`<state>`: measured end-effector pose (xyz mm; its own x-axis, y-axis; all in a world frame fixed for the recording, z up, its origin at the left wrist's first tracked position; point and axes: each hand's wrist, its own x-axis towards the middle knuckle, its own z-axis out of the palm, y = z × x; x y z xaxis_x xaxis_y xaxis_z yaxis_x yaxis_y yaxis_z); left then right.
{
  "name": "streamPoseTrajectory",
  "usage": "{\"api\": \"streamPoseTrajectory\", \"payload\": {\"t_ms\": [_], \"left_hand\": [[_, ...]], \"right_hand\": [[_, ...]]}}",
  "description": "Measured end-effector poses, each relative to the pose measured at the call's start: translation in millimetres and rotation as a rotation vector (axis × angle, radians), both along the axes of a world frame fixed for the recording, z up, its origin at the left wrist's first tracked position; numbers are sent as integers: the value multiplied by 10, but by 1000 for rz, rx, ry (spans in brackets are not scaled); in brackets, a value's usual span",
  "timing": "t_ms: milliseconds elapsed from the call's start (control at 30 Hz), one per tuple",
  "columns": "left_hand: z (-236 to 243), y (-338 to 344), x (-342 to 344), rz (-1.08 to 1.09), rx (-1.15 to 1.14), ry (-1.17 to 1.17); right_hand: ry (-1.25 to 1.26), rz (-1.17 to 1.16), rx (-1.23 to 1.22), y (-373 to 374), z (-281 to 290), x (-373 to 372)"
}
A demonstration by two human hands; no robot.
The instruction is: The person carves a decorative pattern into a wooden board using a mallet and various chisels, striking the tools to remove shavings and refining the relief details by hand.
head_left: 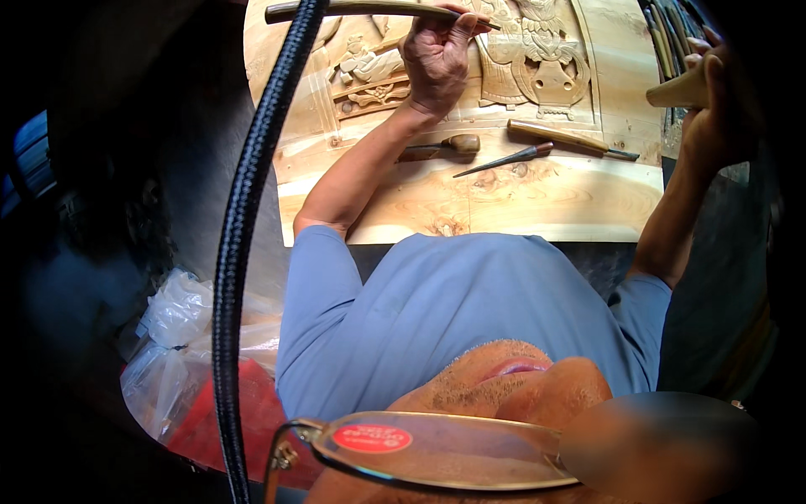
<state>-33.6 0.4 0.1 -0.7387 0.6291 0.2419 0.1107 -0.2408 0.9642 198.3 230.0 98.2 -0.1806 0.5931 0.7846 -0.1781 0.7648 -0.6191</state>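
Over the upper part of a pale wooden panel (pixel 571 206), a person's left hand (pixel 437 63) is closed around a long, slim tool (pixel 361 8), its brown handle reaching out to the left and its thin, dark tip to the right, above the relief carving (pixel 550 80). I can't tell from here whether that tip touches the wood. By the panel's right edge, the right hand (pixel 718 109) is raised and wrapped around a tapered wooden piece (pixel 677 91), blunt end toward the panel; the rest is lost in shadow. On the plain strip nearest the person lie a wooden-handled chisel (pixel 554 134), a dark pointed tool (pixel 504 160) just below it, and a brown knobbed handle (pixel 462 144), partly hidden by the left forearm. More slender tools (pixel 663 38) lie bunched at the far right corner. Beside the person's blue shirt (pixel 470 294), a clear plastic bag (pixel 176 311) sits crumpled over something red (pixel 235 412).
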Motion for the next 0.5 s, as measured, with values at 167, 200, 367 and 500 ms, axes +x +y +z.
{"api": "streamPoseTrajectory", "payload": {"t_ms": [167, 200, 367, 500], "left_hand": [[-83, 136, 36, -10, 129, 273], [-73, 149, 47, -6, 123, 300], [-120, 132, 33, -13, 113, 246], [-157, 169, 18, -36, 180, 256]], "right_hand": [[21, 31, -149, -289, -160, -103], [-64, 14, -174, -257, -202, -36], [24, 130, -215, -248, -276, -129], [-48, 102, -116, -195, -316, -85]]}}
